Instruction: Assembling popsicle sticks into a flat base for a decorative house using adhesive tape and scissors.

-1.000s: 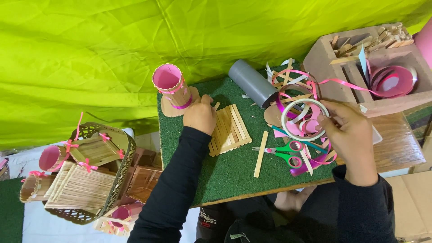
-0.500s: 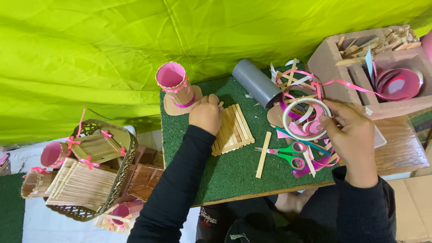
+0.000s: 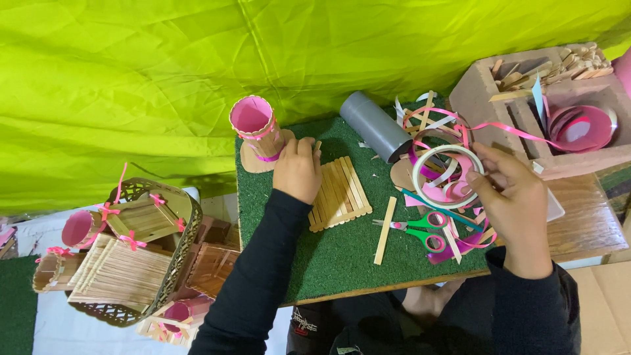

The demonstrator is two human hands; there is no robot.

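Our left hand (image 3: 297, 169) presses flat, holding nothing, on the stick panel (image 3: 342, 192); right of it, our right hand (image 3: 509, 190) pinches a tape ring (image 3: 447, 176) above scissors (image 3: 420, 230), a grey tube (image 3: 376, 126) behind.

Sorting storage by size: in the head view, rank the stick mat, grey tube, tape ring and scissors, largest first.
1. Stick mat
2. Grey tube
3. Tape ring and scissors look alike; unsure.

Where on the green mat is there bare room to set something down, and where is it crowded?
Bare patches on the green mat: the front strip, between the left sleeve and the loose stick, and between the stick panel and the grey tube. Crowded: the right side, with ribbons, tape ring, scissors and the right hand.
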